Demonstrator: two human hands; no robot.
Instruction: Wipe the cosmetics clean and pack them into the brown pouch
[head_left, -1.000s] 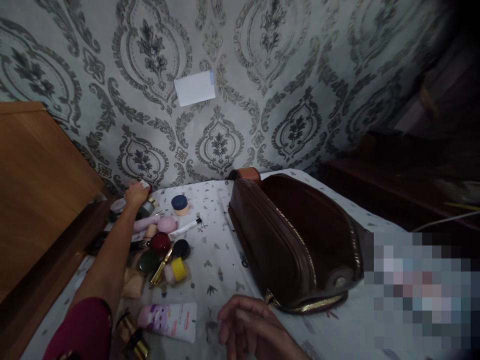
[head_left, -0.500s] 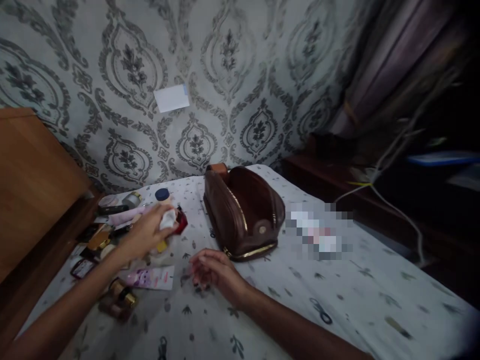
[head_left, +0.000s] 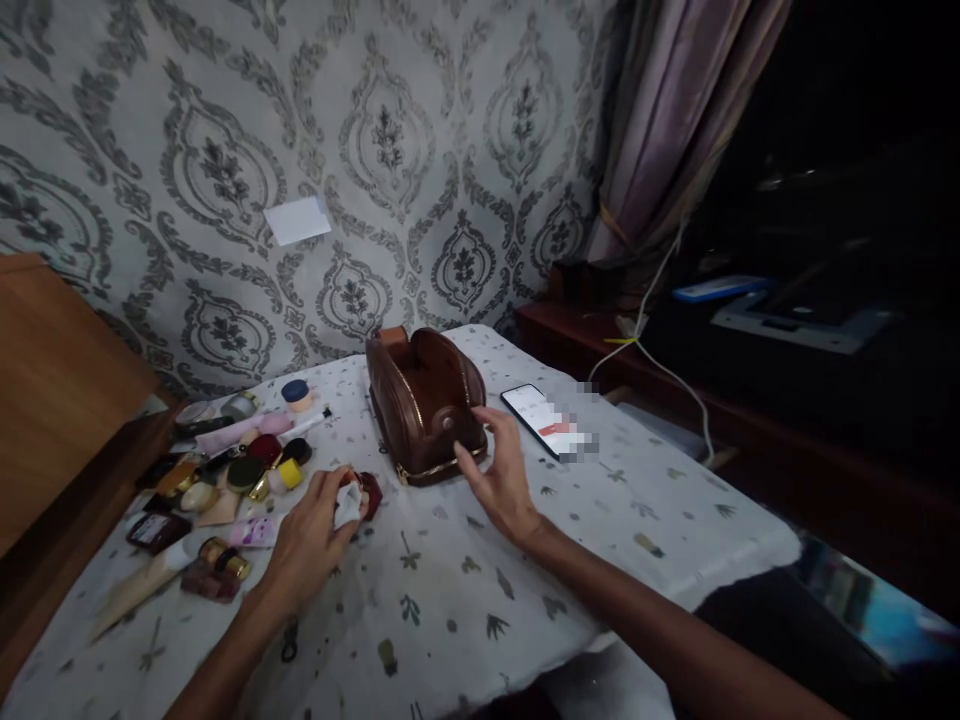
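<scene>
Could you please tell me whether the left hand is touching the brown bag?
Apart: the head view shows the left hand short of the brown bag, with patterned white cloth visible between them.

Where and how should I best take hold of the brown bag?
Probably at the front right corner of its rim, coming from the right: the brown bag stands with its mouth gaping, so the leather edge there seems easy to pinch. The right hand is at this corner with its grasp open; whether it touches the bag is unclear.
</scene>
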